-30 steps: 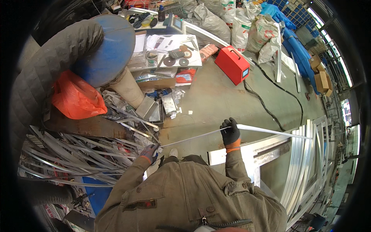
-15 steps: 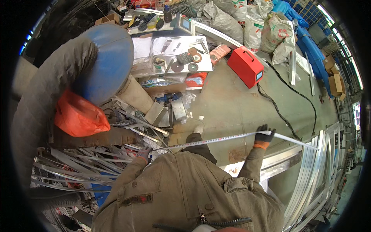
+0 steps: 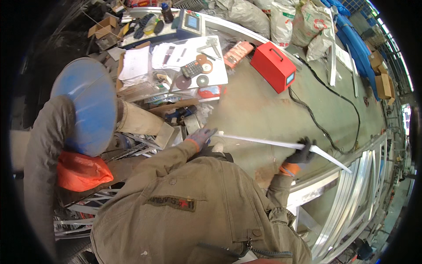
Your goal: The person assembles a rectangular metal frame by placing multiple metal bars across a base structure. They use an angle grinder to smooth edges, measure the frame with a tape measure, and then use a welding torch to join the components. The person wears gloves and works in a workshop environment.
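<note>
A white tape measure blade [image 3: 259,140] stretches between my two gloved hands over the floor. My right hand [image 3: 300,152], in a dark glove with an orange cuff, is closed around it. Beyond that hand a white strip [image 3: 332,160] slants down toward the metal profiles; whether it belongs to the same blade I cannot tell. My left hand [image 3: 201,137], in a grey glove, points its fingers at the blade's left end. Blur hides whether those fingers grip it. No tape case shows.
Ahead is a white table [image 3: 220,72] with papers, a calculator [image 3: 191,69] and discs. A red machine [image 3: 273,67] and black cables [image 3: 323,125] are on the floor. A blue round hood [image 3: 83,105] stands left; long metal profiles [image 3: 343,198] lie right.
My left hand has moved up and to the right, away from the metal strips, shortening the span of tape between my hands. The right hand keeps its hold. My view has shifted and turned.
</note>
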A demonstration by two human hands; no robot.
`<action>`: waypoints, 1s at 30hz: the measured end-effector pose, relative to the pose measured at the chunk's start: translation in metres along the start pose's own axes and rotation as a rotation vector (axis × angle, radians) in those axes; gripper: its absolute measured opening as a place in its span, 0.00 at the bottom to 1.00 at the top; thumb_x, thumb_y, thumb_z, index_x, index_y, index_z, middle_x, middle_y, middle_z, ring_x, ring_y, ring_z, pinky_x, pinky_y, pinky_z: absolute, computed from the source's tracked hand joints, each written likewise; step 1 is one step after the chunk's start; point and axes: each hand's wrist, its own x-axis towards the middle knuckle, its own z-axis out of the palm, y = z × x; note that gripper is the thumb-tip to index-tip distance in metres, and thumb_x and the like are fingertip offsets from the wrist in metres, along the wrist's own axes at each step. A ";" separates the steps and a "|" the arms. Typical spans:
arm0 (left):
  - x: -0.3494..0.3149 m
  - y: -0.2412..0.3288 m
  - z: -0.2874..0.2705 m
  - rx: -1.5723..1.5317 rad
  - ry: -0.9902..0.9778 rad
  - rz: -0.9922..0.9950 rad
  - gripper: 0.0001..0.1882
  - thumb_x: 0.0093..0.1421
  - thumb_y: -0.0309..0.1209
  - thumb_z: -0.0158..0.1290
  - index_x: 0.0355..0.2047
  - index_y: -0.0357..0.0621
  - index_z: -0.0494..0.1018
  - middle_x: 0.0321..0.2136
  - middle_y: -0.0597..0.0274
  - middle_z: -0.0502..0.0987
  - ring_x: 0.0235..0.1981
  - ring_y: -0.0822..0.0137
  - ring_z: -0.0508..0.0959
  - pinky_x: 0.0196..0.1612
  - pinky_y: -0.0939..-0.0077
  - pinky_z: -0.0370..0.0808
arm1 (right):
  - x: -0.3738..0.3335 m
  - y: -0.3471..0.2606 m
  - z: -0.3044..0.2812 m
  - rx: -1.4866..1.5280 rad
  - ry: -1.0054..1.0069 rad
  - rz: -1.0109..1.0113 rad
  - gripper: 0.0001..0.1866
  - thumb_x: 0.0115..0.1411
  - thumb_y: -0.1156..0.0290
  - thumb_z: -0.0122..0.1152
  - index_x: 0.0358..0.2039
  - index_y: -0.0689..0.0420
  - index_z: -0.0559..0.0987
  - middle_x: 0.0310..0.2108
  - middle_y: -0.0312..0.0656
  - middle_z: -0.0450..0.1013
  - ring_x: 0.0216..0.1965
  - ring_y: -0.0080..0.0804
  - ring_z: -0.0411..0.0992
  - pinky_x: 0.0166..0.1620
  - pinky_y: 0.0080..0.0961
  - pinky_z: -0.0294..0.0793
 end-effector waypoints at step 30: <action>0.300 -0.053 -0.143 -0.137 -0.139 -0.238 0.39 0.65 0.23 0.51 0.76 0.62 0.60 0.67 0.54 0.68 0.70 0.47 0.68 0.68 0.53 0.71 | 0.109 0.156 0.246 -0.552 -1.320 0.646 0.23 0.67 0.75 0.66 0.61 0.66 0.79 0.63 0.48 0.77 0.59 0.40 0.78 0.60 0.34 0.79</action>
